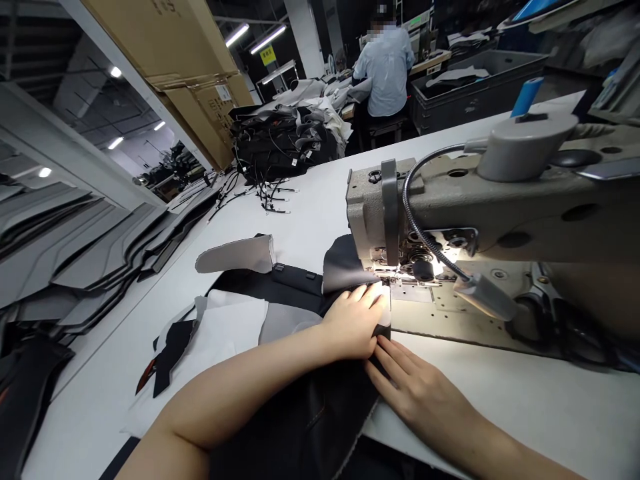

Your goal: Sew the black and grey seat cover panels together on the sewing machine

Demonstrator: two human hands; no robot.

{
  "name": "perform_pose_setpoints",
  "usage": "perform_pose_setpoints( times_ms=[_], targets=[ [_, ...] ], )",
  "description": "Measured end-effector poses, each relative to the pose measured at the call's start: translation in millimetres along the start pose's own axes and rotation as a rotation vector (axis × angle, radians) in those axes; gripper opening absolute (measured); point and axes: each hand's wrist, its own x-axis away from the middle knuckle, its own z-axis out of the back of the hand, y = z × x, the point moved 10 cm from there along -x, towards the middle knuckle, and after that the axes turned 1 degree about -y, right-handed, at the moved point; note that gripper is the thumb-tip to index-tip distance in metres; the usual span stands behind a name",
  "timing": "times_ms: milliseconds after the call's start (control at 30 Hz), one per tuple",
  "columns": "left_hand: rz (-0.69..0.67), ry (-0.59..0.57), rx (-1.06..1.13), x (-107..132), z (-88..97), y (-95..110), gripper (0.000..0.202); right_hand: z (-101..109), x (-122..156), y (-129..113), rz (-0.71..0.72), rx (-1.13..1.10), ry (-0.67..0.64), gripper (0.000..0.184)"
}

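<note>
A dark fabric piece (310, 413) with grey and white panels lies on the white table (525, 400) in front of a grey sewing machine (500, 207). My left hand (353, 323) rests flat on the fabric, fingers stretched toward the lit needle area (385, 283). Just below it, my right hand (415, 387) lies flat on the fabric's edge, fingers pointing left and touching the left hand. Neither hand grips anything. The needle itself is lost in glare.
A gooseneck lamp (480, 293) curves over the machine bed. Stacks of grey cut panels (85, 253) fill the left side. A black fabric pile (280, 143) and cardboard boxes (190, 60) stand at the back. Another person (385, 67) sits far behind, facing away.
</note>
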Motion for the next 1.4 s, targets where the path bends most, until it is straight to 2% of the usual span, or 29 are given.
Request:
perform_pose_setpoints(
  times_ms=[167, 333, 567, 733, 833, 933, 1033, 1100, 1200, 1400],
  targets=[
    [-0.039, -0.007, 0.074, 7, 0.2, -3, 0.069, 5, 0, -11, 0.049, -0.016, 0.013, 0.026],
    [-0.035, -0.016, 0.107, 14, 0.0, -2, 0.062, 2, 2, -11, 0.023, -0.027, 0.005, 0.025],
    [0.003, 0.041, 0.035, 3, 0.9, -1, 0.064, 1, 3, -2, -0.028, -0.07, 0.029, 0.028],
    [0.039, 0.073, -0.02, -7, 18.4, -6, 0.054, -4, 2, 16, -0.105, -0.153, -0.014, 0.031],
    [0.07, -0.036, 0.086, 4, 26.3, -9, 0.047, -11, 1, 13, -0.084, -0.249, -0.096, 0.03],
    [0.124, -0.152, 0.168, 23, 22.0, -7, 0.047, -16, 2, -5, 0.006, -0.319, -0.164, 0.036],
    [0.183, -0.129, 0.02, 31, 13.2, -3, 0.038, -17, 6, -17, 0.049, -0.294, -0.143, 0.041],
    [0.147, -0.127, -0.053, 27, 1.8, 6, 0.034, -18, 8, -20, 0.041, -0.259, -0.107, 0.04],
    [0.098, -0.117, -0.105, 17, -7.3, 12, 0.034, -17, 10, -17, 0.013, -0.222, -0.066, 0.039],
    [0.123, -0.074, -0.17, -1, 2.3, 3, 0.031, -11, 6, 7, -0.066, -0.189, 0.004, 0.032]
  ],
)
